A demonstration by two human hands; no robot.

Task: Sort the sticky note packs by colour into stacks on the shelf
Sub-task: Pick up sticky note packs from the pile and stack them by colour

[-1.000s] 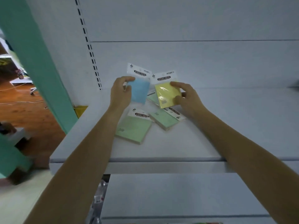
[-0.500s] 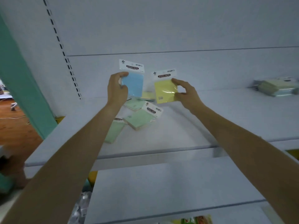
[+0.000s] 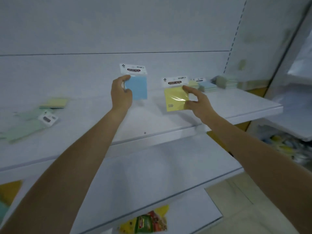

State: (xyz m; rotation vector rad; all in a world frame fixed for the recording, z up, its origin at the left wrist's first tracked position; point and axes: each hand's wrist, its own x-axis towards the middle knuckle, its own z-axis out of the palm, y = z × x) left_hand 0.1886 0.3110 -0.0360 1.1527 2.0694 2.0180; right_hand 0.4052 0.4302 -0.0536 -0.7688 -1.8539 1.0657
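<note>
Left hand point(image 3: 121, 93) grips a blue pack point(image 3: 137, 87); right hand point(image 3: 198, 103) pinches a yellow pack point(image 3: 175, 98), both held up over the white shelf point(image 3: 152, 122).

I see my left fingers wrapped round the blue pack's left edge, its header card upright. My right thumb and forefinger clamp the yellow pack's right side. At the shelf's far right stand sorted stacks: a yellow stack point(image 3: 193, 84), a blue stack point(image 3: 207, 86) just beside it, and a green stack point(image 3: 227, 81) further right. On the left lie loose green packs point(image 3: 25, 130) and another yellow pack point(image 3: 54, 103), blurred.
</note>
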